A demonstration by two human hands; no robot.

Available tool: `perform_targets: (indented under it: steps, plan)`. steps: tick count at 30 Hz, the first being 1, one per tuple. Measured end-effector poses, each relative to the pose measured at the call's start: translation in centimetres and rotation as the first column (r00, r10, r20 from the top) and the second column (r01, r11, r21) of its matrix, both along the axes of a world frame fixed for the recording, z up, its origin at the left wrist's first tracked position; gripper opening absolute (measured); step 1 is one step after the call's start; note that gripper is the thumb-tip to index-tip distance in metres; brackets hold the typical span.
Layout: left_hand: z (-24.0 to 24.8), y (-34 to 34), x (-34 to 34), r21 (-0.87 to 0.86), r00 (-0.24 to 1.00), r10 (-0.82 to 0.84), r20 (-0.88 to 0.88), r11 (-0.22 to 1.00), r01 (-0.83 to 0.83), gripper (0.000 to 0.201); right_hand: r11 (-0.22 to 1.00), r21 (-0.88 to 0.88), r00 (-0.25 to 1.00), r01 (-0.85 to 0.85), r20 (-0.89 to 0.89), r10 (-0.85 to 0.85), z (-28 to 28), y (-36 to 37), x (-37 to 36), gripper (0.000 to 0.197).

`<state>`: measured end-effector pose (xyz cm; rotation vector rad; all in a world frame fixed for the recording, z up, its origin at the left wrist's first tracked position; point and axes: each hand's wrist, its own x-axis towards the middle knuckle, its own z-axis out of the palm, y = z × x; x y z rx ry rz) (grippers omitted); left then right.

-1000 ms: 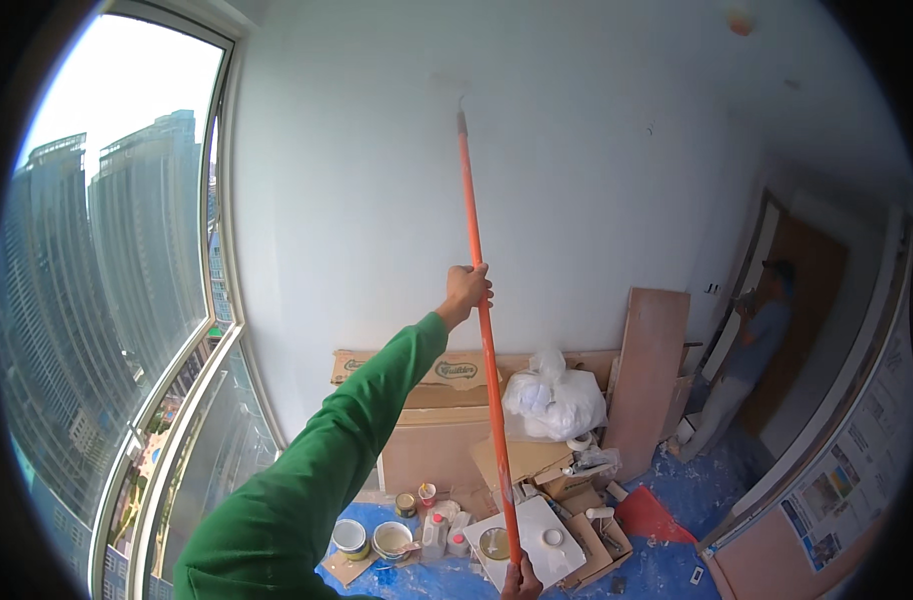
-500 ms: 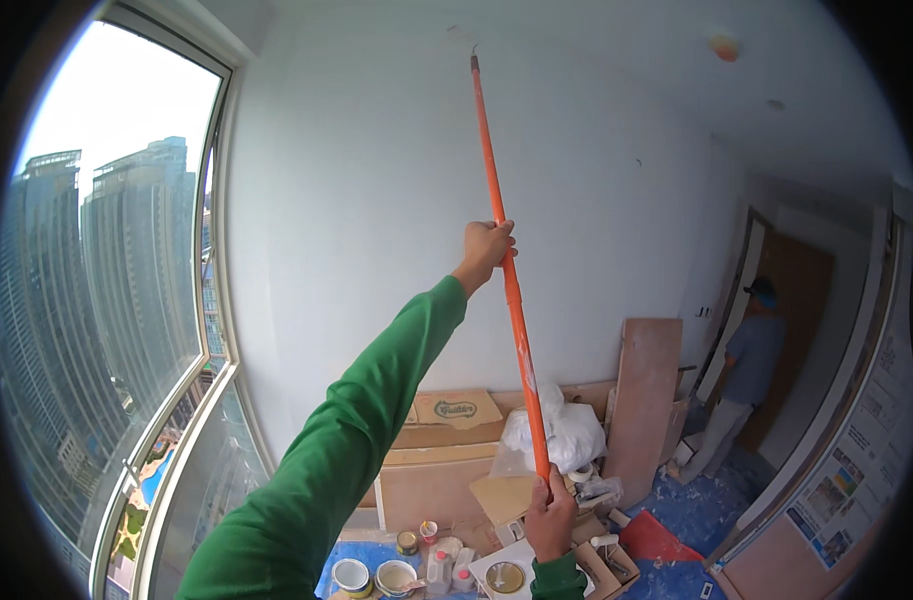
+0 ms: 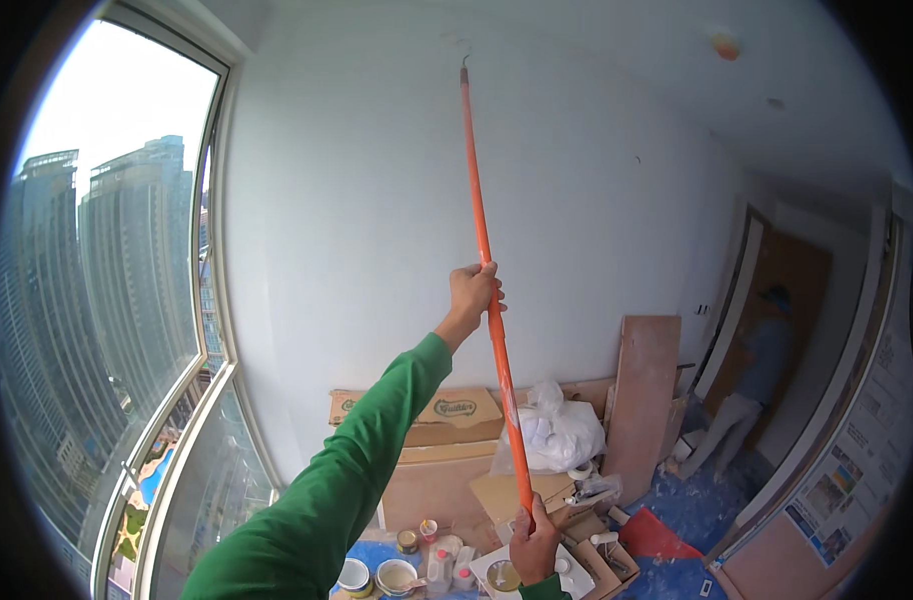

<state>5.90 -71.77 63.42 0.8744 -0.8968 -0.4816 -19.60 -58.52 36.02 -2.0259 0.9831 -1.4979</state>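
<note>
A long orange extension pole stands tilted in front of me, its far end rising toward the top of the pale wall. Around its middle my left hand is closed, the arm stretched out in a green sleeve. Lower down, my right hand grips the pole's bottom end. The dark tip of the pole carries a thin bent metal piece, with a roller or other head not visible on it. Faint marks show on the wall near that tip.
Below stand open paint buckets, plastic jugs and a cardboard box. Flattened cardboard, a white plastic bag and a wooden board lean or lie by the wall. A person is near the doorway; windows line the left.
Both hands have come down and slightly left with the pole, and its tip has dropped a little lower. The person by the doorway has shifted slightly toward the door.
</note>
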Motion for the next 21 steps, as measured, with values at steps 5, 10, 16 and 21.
perform_targets:
  steps: [5, 10, 16, 21]
  plan:
    - [-7.0, 3.0, -0.7, -0.044, 0.968, -0.138, -0.211, 0.99, 0.131, 0.019, 0.368, 0.634, 0.732, -0.68, 0.61, 0.303, -4.3, 3.9, -5.3, 0.032]
    - [-0.7, 3.0, 0.2, -0.109, 0.963, -0.19, -0.192, 0.979, 0.172, 0.015, 0.238, 0.572, 0.619, -0.785, 0.709, 0.338, 1.7, 2.7, -3.5, 0.022]
    - [9.8, -0.2, 2.8, -0.153, 0.976, -0.159, -0.149, 0.979, 0.137, 0.016, 0.447, 0.542, 0.702, -0.711, 0.569, 0.428, 12.1, 0.7, 0.3, 0.04]
    - [12.3, -1.1, 3.7, -0.182, 0.97, -0.159, -0.186, 0.975, 0.125, 0.015, 0.57, 0.535, 0.78, -0.624, 0.47, 0.413, 15.3, 0.9, 1.0, 0.039]
